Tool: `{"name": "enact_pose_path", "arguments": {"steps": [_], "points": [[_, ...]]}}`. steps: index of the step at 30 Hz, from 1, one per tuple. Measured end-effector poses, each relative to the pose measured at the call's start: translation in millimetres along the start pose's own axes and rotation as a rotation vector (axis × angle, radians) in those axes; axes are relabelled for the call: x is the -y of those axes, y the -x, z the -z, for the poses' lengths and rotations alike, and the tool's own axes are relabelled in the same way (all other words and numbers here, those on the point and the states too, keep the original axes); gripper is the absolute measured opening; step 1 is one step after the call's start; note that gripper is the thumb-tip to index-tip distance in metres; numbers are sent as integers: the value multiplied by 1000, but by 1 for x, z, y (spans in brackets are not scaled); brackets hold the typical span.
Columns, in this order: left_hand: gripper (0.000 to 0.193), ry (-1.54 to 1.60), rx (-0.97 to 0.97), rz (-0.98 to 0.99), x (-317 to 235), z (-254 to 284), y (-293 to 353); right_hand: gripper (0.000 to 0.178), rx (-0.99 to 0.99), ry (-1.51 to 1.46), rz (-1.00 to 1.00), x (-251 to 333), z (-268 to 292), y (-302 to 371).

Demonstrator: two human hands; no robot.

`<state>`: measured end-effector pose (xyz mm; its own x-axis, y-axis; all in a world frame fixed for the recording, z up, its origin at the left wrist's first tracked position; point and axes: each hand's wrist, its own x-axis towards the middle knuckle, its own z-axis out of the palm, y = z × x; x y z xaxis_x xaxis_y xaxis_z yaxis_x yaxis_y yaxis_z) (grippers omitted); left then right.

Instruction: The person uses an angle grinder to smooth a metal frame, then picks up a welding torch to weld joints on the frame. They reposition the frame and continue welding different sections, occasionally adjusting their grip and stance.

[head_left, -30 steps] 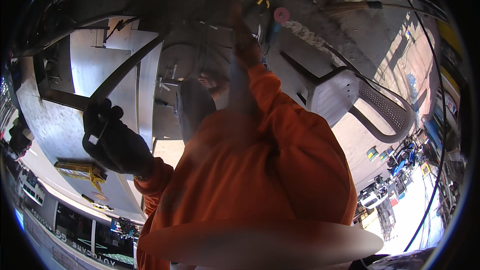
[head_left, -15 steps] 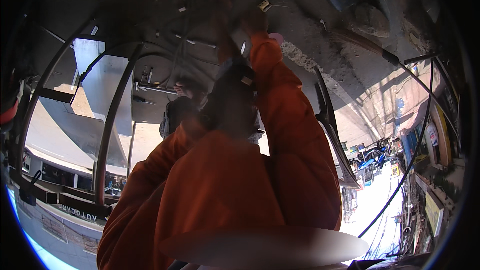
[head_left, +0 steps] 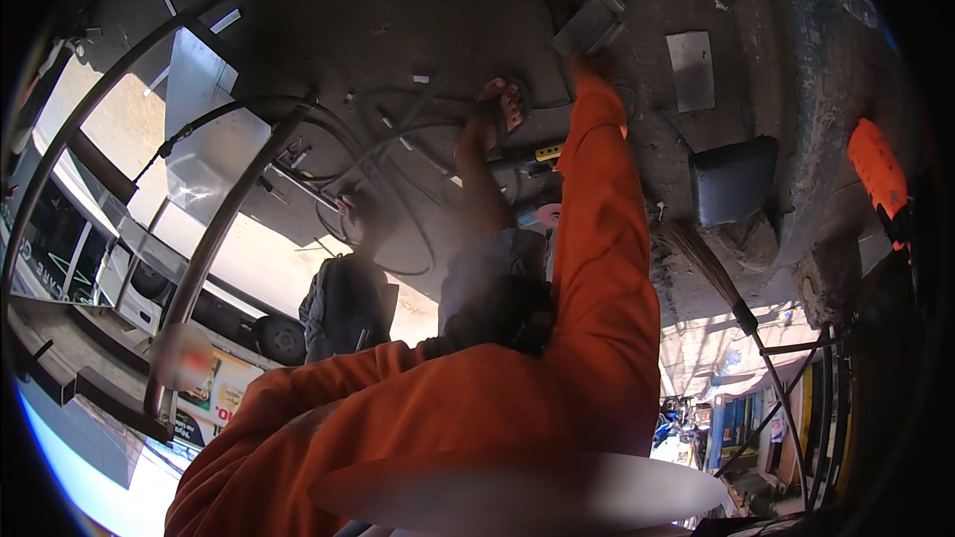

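Head view: right hand [head_left: 589, 64] meets the grey metal piece [head_left: 589, 26] just ahead, probably stiff, light, best held across its faces; neither its grip nor left hand's [head_left: 522, 312] is discernible.

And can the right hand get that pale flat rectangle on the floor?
Probably yes: the right hand is stretched out left of the pale flat rectangle, and nothing seems to stand between.

Right hand [head_left: 593, 66] reaches far forward, left arm [head_left: 343, 378] bent.
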<state>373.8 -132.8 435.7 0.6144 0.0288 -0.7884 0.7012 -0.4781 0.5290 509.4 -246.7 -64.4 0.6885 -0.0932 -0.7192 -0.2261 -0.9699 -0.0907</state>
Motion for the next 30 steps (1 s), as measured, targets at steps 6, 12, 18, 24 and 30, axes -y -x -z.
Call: {"name": "enact_pose_path", "arguments": {"steps": [6,12,18,24,30], "points": [[22,102,-90,115,-24,-2,-8,46,882,-1,0,1,54,19],[25,559,-326,256,-18,-23,25,40,740,-884,131,32,188,200],[26,725,-221,304,66,15,122,30,854,-1047,215,73,274,328],[36,203,-193,23,137,44,253,37,992,-1094,463,91,301,453],[32,857,-240,219,211,-12,391,37,985,-989,694,91,321,606]]}}
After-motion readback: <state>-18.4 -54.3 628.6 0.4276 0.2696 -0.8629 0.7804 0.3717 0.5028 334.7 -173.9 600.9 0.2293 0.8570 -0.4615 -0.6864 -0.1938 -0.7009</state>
